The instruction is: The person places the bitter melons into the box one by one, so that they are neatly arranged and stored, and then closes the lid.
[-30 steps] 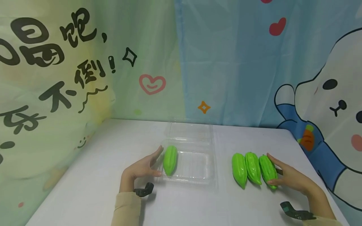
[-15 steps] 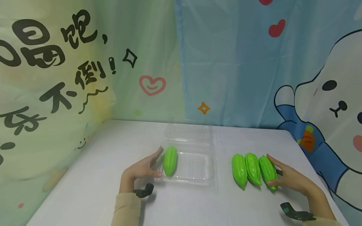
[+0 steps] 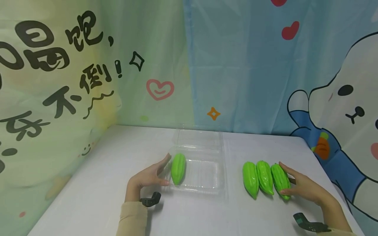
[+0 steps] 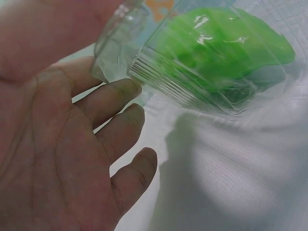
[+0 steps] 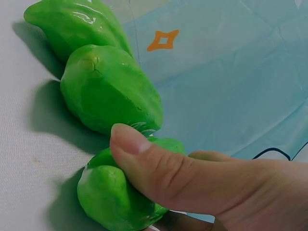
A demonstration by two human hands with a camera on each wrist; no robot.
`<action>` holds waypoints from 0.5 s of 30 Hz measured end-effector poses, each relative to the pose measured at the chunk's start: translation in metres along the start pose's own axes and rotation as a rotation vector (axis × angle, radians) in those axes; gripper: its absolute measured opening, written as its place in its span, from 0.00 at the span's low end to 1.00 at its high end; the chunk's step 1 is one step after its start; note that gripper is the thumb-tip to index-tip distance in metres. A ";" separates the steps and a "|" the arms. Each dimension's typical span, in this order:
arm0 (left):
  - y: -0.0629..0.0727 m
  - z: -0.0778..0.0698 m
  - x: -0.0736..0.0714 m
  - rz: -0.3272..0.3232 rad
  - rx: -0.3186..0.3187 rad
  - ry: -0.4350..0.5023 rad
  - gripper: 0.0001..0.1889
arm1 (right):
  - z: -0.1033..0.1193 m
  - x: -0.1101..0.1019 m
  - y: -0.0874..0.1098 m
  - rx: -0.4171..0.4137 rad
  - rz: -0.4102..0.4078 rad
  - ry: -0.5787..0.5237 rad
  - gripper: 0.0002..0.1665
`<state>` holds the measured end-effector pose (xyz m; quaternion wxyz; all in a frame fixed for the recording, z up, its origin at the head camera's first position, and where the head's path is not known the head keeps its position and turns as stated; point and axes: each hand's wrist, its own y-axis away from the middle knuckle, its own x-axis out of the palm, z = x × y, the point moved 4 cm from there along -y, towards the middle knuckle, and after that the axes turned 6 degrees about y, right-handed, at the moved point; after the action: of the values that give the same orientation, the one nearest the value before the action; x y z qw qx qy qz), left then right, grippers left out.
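A clear plastic clamshell box (image 3: 203,173) lies with its lid (image 3: 199,137) folded back toward the curtain. One green ridged bitter melon (image 3: 178,168) sits along its left side. My left hand (image 3: 149,175) rests at the box's left edge, thumb and forefinger spread apart; in the left wrist view its fingers (image 4: 125,130) are loosely extended beside the ribbed plastic wall. On the right, my right hand (image 3: 305,186) grips the outermost of three bitter melons (image 3: 280,180). Its thumb (image 5: 144,154) presses the near end in the right wrist view, and the other fingers are mostly hidden.
Two more bitter melons, a left one (image 3: 250,179) and a middle one (image 3: 264,177), lie side by side against the gripped one. A white tablecloth (image 3: 206,216) covers the table. Printed curtains (image 3: 236,65) hang behind and to the left.
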<state>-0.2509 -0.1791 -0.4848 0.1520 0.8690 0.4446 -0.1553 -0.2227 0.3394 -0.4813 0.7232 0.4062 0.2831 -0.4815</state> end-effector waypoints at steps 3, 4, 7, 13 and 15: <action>0.000 -0.001 0.000 0.000 -0.004 0.004 0.59 | 0.000 0.000 -0.001 0.001 -0.003 0.003 0.74; 0.000 -0.001 0.000 -0.001 -0.007 0.004 0.59 | -0.001 0.000 -0.001 0.003 -0.003 0.003 0.74; 0.000 -0.001 0.000 -0.002 -0.012 0.001 0.60 | -0.002 0.000 -0.001 0.009 -0.008 0.008 0.74; 0.000 -0.001 0.000 -0.004 -0.016 -0.004 0.60 | -0.002 -0.001 -0.001 -0.002 -0.022 0.022 0.74; 0.000 -0.002 0.000 -0.003 -0.018 -0.002 0.60 | -0.001 -0.002 0.000 -0.006 -0.026 0.026 0.73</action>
<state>-0.2508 -0.1783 -0.4835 0.1599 0.8668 0.4470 -0.1525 -0.2232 0.3413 -0.4807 0.7144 0.4066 0.2990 -0.4847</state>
